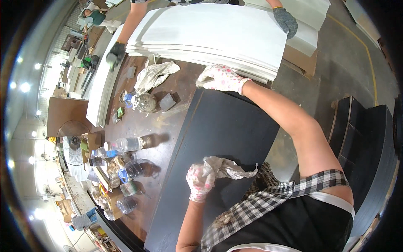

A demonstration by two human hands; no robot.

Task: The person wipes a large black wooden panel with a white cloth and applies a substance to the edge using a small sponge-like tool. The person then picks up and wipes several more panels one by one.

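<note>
While the head cam is looking down, the L hand (200, 182), in a white glove w/ pink dots, is clutching a crumpled off-white cloth rag (226, 168) in a closed fist, a loose tail trailing to the R of the knuckles. Ahead of it, the R hand (222, 78), in a matching glove, is resting on the far end of a broad, flat, dark grey rectangular panel (222, 130); fingertips are lying at its far L corner, but can't tell if they're pinching the edge. The panel is lying under & between both hands, partly on a brown smooth-topped table (168, 119).

Going by looks, the panel is prob. handling stiff, fairly heavy & a bit slick w/ gloves on, its face & corners prob. scuffing easily; best holds are opp. long edges, palms under, off the face. The rag is looking soft, light & floppy, so bunching its middle is giving the surest hold. L of the L hand, a clear plastic bottle w/ a pale label (126, 144) is lying on the table, prob. light & apt to roll.
</note>
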